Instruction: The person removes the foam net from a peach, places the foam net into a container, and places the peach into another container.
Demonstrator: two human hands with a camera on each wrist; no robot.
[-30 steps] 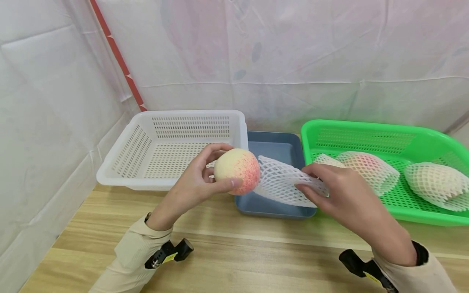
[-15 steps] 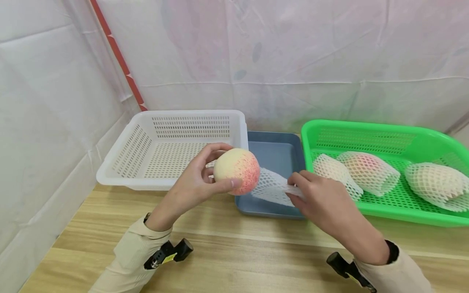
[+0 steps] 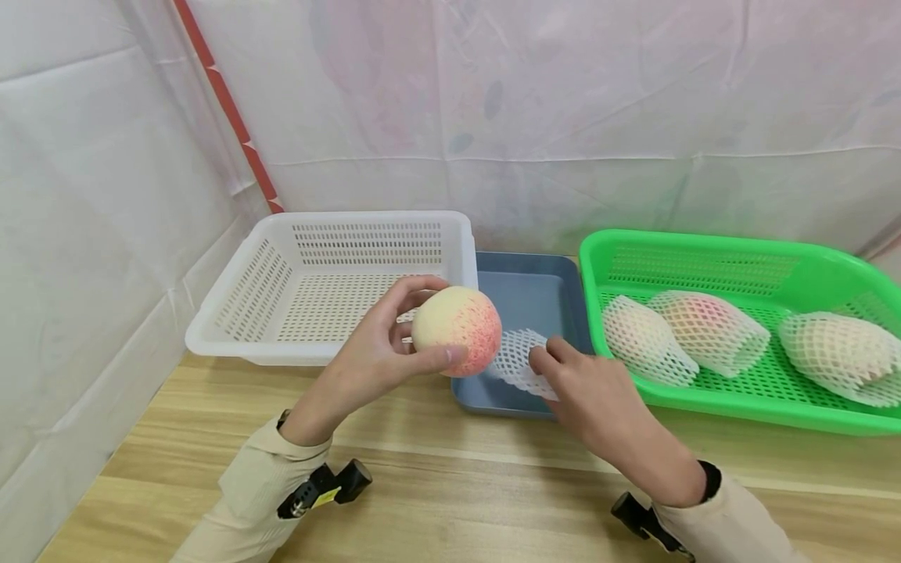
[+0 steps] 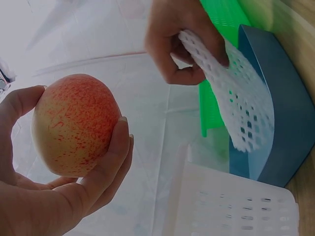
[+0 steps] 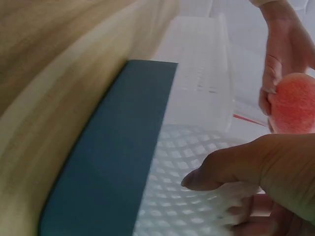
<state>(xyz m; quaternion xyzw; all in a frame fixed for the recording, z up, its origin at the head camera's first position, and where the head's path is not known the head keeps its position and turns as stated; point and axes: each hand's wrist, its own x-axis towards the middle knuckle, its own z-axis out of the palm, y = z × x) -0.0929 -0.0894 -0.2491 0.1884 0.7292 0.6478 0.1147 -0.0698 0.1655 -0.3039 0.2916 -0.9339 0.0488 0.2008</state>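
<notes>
A pale yellow peach with a red-speckled side [image 3: 461, 324] is gripped in my left hand [image 3: 383, 344], thumb in front and fingers behind. In the left wrist view the bare peach [image 4: 76, 125] sits between thumb and fingertips. My right hand [image 3: 598, 399] pinches a white foam fruit net [image 3: 519, 363] over the blue-grey tray [image 3: 528, 281]. That foam net [image 4: 234, 93] hangs down into the tray in the left wrist view. Seen from the right wrist, the thumb presses on the foam net [image 5: 172, 172], apart from the peach [image 5: 295, 105].
At the left stands a white slotted basket [image 3: 338, 305]. A green basket [image 3: 704, 242] on the right holds several peaches in foam nets, one of them a netted peach [image 3: 711, 328]. The wooden table [image 3: 450, 485] runs along the front, with white sheeting behind.
My right hand has moved left and slightly down with the foam net, away from the green basket and lower over the tray. The left hand and peach have stayed nearly still.
</notes>
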